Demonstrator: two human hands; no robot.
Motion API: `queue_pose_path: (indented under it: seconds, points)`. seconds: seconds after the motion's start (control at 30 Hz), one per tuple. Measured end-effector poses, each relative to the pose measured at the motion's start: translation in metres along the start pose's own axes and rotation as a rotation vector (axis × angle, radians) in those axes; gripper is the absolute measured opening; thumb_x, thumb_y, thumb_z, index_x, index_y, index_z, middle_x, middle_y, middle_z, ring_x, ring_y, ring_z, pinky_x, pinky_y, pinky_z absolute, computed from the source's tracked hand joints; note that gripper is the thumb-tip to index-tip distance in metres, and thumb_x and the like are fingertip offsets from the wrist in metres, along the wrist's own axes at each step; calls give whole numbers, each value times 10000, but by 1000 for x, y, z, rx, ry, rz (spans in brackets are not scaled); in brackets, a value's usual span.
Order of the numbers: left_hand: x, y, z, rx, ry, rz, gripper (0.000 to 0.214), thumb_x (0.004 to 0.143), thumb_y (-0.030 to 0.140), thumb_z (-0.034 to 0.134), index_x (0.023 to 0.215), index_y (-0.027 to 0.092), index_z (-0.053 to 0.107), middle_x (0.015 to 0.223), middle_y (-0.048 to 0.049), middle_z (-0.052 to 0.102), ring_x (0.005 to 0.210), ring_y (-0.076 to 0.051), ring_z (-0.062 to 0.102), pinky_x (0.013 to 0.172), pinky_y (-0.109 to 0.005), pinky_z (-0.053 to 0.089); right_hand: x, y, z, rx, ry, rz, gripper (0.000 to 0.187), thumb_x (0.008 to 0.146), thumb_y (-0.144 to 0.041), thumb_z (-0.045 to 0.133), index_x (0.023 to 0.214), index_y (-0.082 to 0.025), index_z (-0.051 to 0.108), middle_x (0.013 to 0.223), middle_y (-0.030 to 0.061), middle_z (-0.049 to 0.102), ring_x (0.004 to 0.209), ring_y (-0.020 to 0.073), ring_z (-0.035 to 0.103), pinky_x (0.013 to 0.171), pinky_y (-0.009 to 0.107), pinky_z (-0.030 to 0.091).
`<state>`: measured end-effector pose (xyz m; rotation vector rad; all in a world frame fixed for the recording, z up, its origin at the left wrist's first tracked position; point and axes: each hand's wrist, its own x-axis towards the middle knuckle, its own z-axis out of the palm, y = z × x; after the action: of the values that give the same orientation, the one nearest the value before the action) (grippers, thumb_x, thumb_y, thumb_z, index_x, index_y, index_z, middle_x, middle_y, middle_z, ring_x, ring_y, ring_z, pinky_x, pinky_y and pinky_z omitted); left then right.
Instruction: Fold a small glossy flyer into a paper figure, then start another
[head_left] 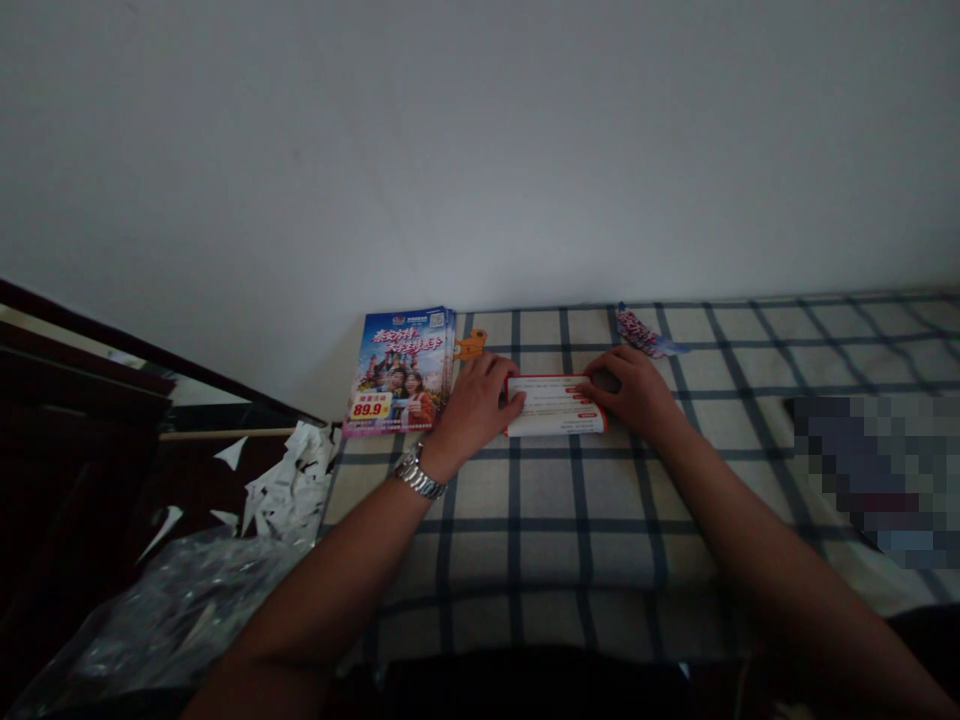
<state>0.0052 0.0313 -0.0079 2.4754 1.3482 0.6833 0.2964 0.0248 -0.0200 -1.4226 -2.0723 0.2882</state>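
Note:
A folded paper leaflet (551, 408), white with red edges and small print, lies on the checked cloth in front of me. My left hand (480, 400) grips its left end, thumb on the printed face and fingers along the far edge. At the other end my right hand (632, 388) pinches the upper right part, its fingers bent. A steel watch is on my left wrist. Left of my left hand is a stack of colourful leaflets (401, 370) marked 89.9. Between the stack and the folded leaflet sits a small orange paper bear shape (471, 345), partly behind my left hand.
A crumpled blue and pink paper scrap (646, 335) lies behind my right hand. Torn white paper pieces (292, 480) and a clear plastic bag (187, 590) are at lower left. A blurred-out dark object (870, 470) rests at right. A wall (525, 150) rises behind the checked cloth (547, 500).

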Motion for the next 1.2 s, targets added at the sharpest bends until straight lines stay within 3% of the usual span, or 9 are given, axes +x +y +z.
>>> queue_pose_path:
  seconds: [0.4, 0.57, 0.8, 1.2]
  points:
    - [0, 3, -2, 6, 2, 29, 284, 949, 232, 684, 1225, 207, 621, 1212, -82, 560, 1151, -271, 543, 1065, -466, 487, 1, -1, 0, 9, -9, 11, 162, 904, -365, 760, 980, -224, 734, 996, 92, 663, 941, 288, 635, 875, 453, 518]
    - [0, 8, -6, 36, -32, 141, 293, 993, 165, 613, 1258, 265, 686, 1259, -73, 567, 1199, -267, 529, 1081, -472, 479, 1, -4, 0, -17, -20, -11, 130, 911, -324, 754, 1006, -235, 749, 1020, 89, 666, 964, 289, 633, 878, 446, 506]
    - [3, 7, -2, 96, -79, 285, 290, 1005, 119, 590, 1221, 247, 737, 1313, -64, 638, 1210, -250, 561, 1068, -439, 496, 0, -4, 1, -25, -23, -43, 88, 932, -303, 736, 957, -230, 779, 1003, 85, 673, 961, 280, 635, 874, 437, 499]
    - [7, 7, -16, 56, -206, 290, 363, 999, 102, 551, 1282, 269, 707, 1291, -41, 696, 1208, -229, 631, 1071, -441, 503, 1, -4, 1, -8, -23, -41, 112, 938, -339, 720, 929, -246, 782, 985, 75, 694, 933, 281, 649, 858, 457, 505]
